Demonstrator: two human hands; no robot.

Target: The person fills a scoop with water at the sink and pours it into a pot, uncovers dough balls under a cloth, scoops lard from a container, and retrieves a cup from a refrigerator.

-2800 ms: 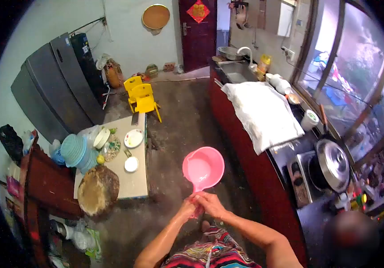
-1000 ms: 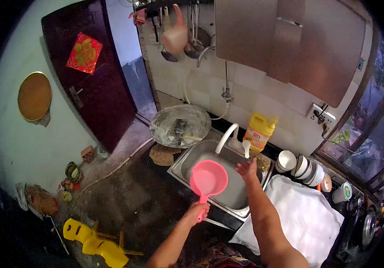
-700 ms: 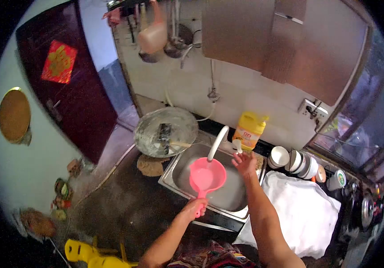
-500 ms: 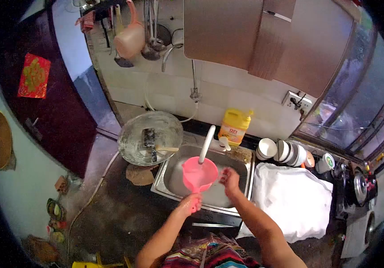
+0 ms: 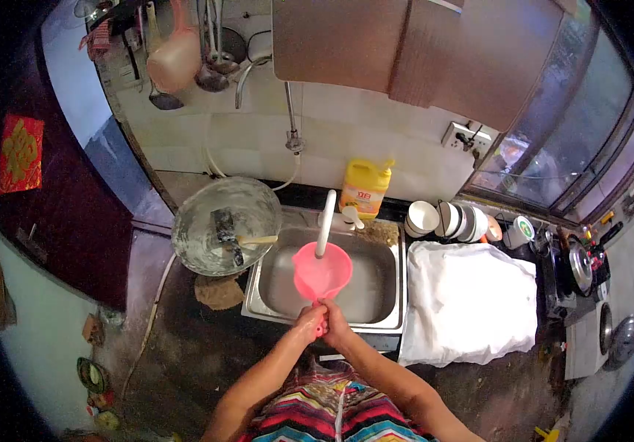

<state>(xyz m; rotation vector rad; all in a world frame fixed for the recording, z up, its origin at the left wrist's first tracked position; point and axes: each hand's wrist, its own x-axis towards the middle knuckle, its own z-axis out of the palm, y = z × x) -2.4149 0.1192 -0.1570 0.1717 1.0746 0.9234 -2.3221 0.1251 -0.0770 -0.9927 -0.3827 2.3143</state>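
Note:
A pink plastic water dipper [image 5: 323,275] is held over the sink [image 5: 261,309], its bowl below the spout of the white faucet [image 5: 325,225]. My left hand [image 5: 308,323] is wrapped round the dipper's handle, which points toward me. Beside it, my right hand [image 5: 336,322] is closed at the top of the same handle, near the bowl's rim. The fingers of both hands partly cover the handle. Pale liquid seems to lie in the bowl, but its depth cannot be made out.
Left of the sink rests a large metal basin [image 5: 184,228] with a dark, wooden-handled tool inside. A yellow detergent jug [image 5: 365,188] stands behind the faucet. Bowls [image 5: 424,218] line the back right, behind a white cloth [image 5: 471,302]. Ladles and a pink scoop [image 5: 174,62] hang above.
My right hand has moved left from over the sink's right side to the dipper's handle. The cloudy water seen in the sink has gone down, baring its metal bottom. The view has shifted.

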